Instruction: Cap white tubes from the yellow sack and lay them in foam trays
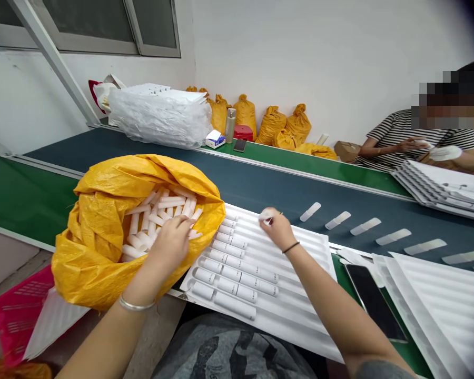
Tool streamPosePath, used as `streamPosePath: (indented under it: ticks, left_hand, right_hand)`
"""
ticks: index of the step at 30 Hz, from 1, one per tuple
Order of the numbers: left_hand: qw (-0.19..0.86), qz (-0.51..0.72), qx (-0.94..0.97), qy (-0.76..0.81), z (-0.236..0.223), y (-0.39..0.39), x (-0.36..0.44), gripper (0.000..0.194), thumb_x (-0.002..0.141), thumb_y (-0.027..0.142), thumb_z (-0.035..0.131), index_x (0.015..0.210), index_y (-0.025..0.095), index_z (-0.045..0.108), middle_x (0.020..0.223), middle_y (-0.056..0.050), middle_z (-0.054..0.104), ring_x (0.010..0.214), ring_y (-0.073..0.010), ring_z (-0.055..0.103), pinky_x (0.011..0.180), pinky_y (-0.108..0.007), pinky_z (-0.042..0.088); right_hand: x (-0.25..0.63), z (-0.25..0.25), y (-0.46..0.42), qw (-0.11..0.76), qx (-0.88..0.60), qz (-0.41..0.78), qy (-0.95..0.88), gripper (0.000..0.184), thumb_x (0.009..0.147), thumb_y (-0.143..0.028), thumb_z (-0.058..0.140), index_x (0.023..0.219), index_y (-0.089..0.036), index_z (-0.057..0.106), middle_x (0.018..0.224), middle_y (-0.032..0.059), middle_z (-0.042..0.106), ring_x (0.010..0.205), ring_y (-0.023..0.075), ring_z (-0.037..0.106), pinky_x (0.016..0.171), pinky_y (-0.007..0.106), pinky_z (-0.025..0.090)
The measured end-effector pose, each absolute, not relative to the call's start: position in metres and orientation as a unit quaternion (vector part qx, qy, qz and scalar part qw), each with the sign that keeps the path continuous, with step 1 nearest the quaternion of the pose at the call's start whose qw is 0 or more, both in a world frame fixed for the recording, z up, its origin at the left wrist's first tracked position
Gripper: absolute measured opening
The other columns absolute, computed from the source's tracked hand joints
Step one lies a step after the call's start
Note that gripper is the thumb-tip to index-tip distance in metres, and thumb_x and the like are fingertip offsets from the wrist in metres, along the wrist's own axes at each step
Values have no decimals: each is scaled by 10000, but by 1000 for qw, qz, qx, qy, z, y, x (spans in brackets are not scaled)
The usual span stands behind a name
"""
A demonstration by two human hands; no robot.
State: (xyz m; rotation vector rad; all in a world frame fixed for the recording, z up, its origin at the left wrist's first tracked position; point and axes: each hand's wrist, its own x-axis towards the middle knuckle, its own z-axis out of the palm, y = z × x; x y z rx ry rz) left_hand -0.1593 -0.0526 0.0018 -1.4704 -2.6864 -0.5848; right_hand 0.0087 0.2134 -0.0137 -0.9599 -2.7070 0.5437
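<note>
My left hand point(170, 243) reaches over the rim of a yellow woven sack point(90, 247). Its fingers are bent together at the right side of a heap of loose white plastic tubes point(142, 239), and a tube end shows at the fingertips. What lies under the fingers is partly hidden. In my right hand point(278, 230) a short white tube point(267, 215) is pinched, seen nearly end-on, above a white grooved tray point(300, 247). Rows of white tubes with small dark print point(235, 304) lie in the grooves on the tray's left side.
Several translucent tubes point(365, 226) lie spaced along the dark conveyor belt point(253, 179). A phone point(373, 300) and more grooved trays point(438, 305) sit at right. Across the belt, a person in a striped top point(398, 131) handles something white beside stacked trays point(446, 184). Plastic-wrapped trays point(161, 116) stand behind.
</note>
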Motion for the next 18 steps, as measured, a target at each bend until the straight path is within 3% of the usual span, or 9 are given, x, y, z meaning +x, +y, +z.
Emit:
streamPosePath:
  ticks: [4,7,10,14,18]
  left_hand:
    - [-44,-105,-416,-902,-6,-51,-201,266,757,125,525,944,178,708,985,-157,579,1009,-356,524,900,-496,407]
    - [-76,-105,-418,-899,-18,-49,-212,208,702,161,622,875,194,733,865,-137,574,907,-341,555,848,-475,425]
    - [-69,-133,-420,-895,-22,-51,-212,237,705,170,627,916,183,732,888,-134,582,932,-326,554,894,-470,408]
    - [-30,-228,-417,-879,-11,-60,-200,324,819,221,515,1106,176,660,1081,-110,579,1039,-248,543,915,-348,441]
    - [15,-447,-425,-787,1,-62,-175,270,846,294,560,1076,213,674,1110,-63,575,1049,-203,556,930,-311,457]
  right_hand:
    - [-3,-30,277,86,-459,156,-870,321,854,-268,494,1096,-86,601,1004,154,664,946,238,610,798,284,440]
    - [-3,-36,304,37,-502,164,-848,306,807,-277,571,1037,-91,649,1014,150,678,920,228,635,742,261,451]
    - [0,-29,314,-8,-518,169,-839,325,754,-300,649,981,-70,682,985,169,685,886,251,649,716,284,461]
    - [2,-13,288,-34,-483,165,-859,270,768,-277,640,836,-24,709,894,239,679,871,313,645,734,349,456]
    - [-3,-20,216,-27,-324,212,-921,221,848,-299,551,861,-171,730,893,98,702,878,209,644,780,265,447]
